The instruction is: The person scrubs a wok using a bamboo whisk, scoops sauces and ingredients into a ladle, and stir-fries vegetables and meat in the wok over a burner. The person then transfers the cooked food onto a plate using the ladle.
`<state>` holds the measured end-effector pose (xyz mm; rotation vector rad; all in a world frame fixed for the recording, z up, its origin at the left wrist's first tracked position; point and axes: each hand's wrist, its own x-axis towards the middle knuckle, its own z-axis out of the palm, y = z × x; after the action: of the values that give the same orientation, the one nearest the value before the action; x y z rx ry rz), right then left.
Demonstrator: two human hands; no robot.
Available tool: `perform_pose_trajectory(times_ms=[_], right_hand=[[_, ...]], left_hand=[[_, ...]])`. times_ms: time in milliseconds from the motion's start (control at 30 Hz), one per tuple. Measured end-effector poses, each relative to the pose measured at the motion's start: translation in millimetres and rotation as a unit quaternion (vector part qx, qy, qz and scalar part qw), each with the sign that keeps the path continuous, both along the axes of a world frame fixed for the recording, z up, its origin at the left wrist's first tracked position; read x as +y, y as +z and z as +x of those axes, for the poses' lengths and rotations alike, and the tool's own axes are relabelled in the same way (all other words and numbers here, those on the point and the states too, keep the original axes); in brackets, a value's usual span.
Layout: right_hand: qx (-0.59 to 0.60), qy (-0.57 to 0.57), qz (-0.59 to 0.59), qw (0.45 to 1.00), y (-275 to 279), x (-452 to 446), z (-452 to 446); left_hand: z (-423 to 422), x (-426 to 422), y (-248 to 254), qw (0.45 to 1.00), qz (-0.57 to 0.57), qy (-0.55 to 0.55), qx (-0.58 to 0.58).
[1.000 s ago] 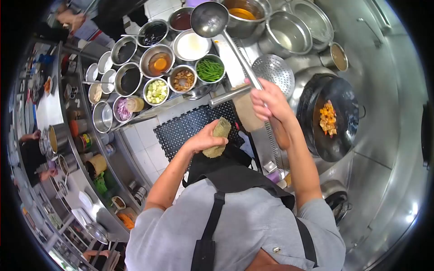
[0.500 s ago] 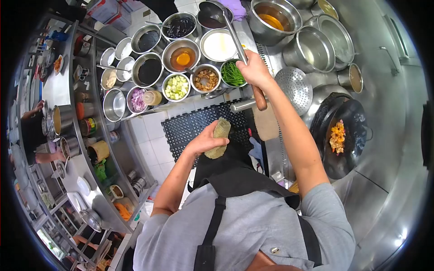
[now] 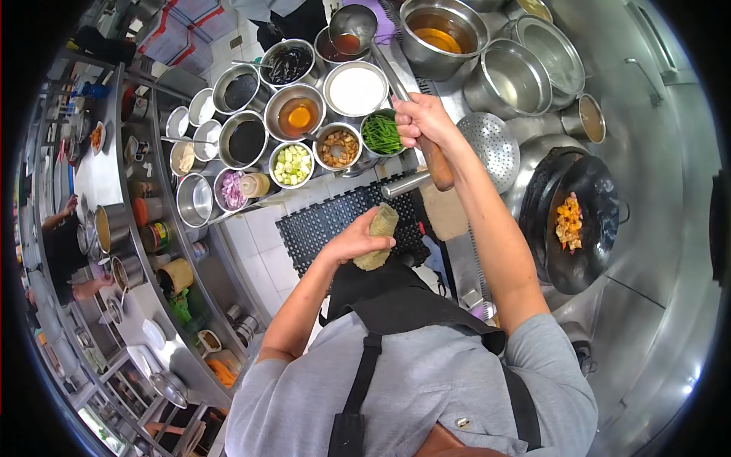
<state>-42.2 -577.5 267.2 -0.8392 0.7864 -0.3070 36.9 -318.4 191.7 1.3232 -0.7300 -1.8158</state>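
Steel bowl of chopped purple onion point(image 3: 231, 190), standing at the left among other ingredients; bowl of dark sauce point(image 3: 244, 142), sitting just beyond; bowl of diced green vegetable point(image 3: 292, 165), standing nearer the middle; bowl of red-brown sauce point(image 3: 326, 53), lying at the far edge of the group, partly hidden under the ladle's cup.

Left hand point(image 3: 355, 241), closing round a folded green-grey cloth point(image 3: 378, 228) in front of the apron; cloth's long axis running nearly fore and aft, its far end leaning slightly right.

Ladle point(image 3: 391, 78), hanging above the bowls in the right hand point(image 3: 424, 122), whose fingers are wrapping tightly round it where shaft and wooden grip are meeting; its long axis slanting, the cup pointing away from the person and leftward, the grip's end pointing back toward the right forearm; a reddish liquid appearing to be pooling in the cup, its amount not showing clearly.

Perforated strainer point(image 3: 491, 148), resting beside the wok point(image 3: 598, 247); diced orange-brown food point(image 3: 569, 221), already lying in that wok; by judgement, the food is being left unattended meanwhile, and the ladle's liquid is still sitting apart from it.
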Motion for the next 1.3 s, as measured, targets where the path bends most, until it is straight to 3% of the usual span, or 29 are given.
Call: perform_pose_trajectory(times_ms=[133, 233, 300, 500, 633, 733, 767, 1000, 1300], right_hand=[[-0.104, -0.019, 0.123, 0.987, 1.5, -4.0, -4.6], [-0.272, 0.003, 0.318, 0.908, -7.7, -6.1, -20.8], [-0.324, -0.015, 0.377, 0.868, 1.2, 12.9, -45.1], [-0.396, -0.125, 0.297, 0.86, 50.9, 119.3, -181.6], [-0.331, -0.218, 0.165, 0.903, 96.2, 199.6, -285.1], [-0.159, -0.319, 0.067, 0.932, 120.6, 239.0, -337.8], [-0.096, -0.351, 0.034, 0.931, 124.8, 246.6, -350.1], [0.019, -0.519, 0.021, 0.854, 84.9, 265.2, -416.7], [0.071, -0.532, -0.01, 0.844, 53.3, 292.8, -443.3]], left_hand=[[-7.0, -9.6, 0.7, 0.999, -0.007, -0.035, 0.001], [-11.3, -16.2, 6.0, 0.998, 0.001, -0.057, 0.009], [-17.1, -21.7, 10.4, 0.996, 0.005, -0.085, 0.022], [-37.1, -47.5, 30.3, 0.979, 0.001, -0.199, 0.036], [-63.3, -69.3, 31.4, 0.959, 0.008, -0.281, 0.023], [-85.0, -82.4, 22.9, 0.956, 0.016, -0.294, -0.01], [-93.4, -87.5, 31.1, 0.951, 0.009, -0.309, -0.009], [-145.9, -99.8, 56.7, 0.926, -0.037, -0.377, -0.013], [-161.6, -89.8, 42.6, 0.906, -0.059, -0.418, -0.04]])
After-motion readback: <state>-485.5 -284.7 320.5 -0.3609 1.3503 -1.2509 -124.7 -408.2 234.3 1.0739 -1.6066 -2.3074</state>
